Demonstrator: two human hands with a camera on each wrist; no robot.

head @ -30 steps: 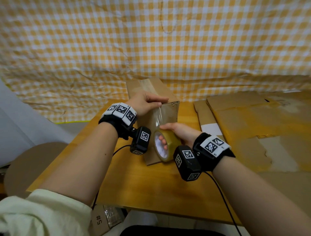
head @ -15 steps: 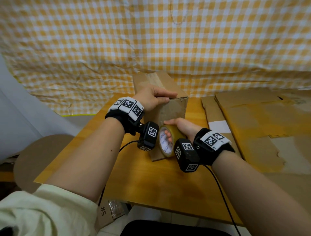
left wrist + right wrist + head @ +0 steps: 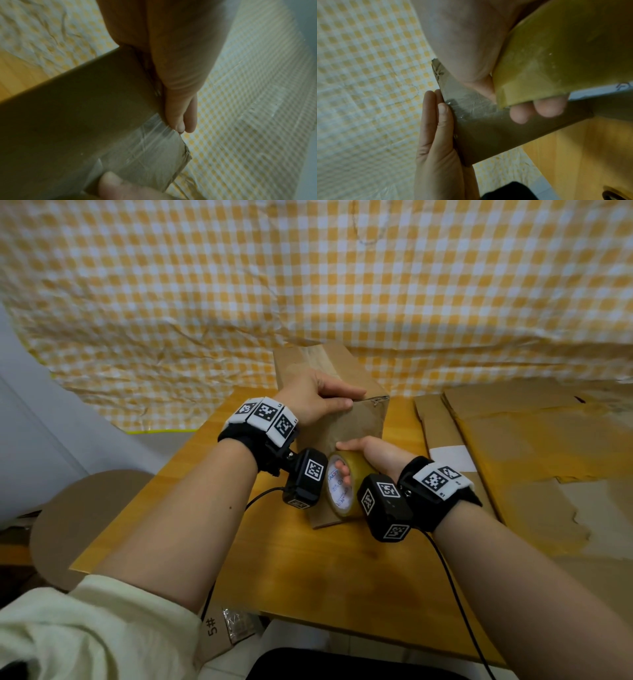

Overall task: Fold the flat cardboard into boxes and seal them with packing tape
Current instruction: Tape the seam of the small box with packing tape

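While standing upright on the wooden table (image 3: 308, 577), near its far edge against the checked cloth (image 3: 308, 285), takes tape down its near face: the folded box (image 3: 356, 422). Held steady by the left hand (image 3: 315, 402), fingers straight and pressed flat on the top edge, thumb on the taped strip (image 3: 140, 155). Wrapped round the tape roll (image 3: 346, 484), the right hand (image 3: 376, 453), fingers hooked through the core, roll touching the face. Judged mid-seal, strip laid over the top corner. Next, probably: draw the roll further down, keep the strip taut and flat, then tear. More flat cardboard (image 3: 513, 446) waits to the right, well apart.
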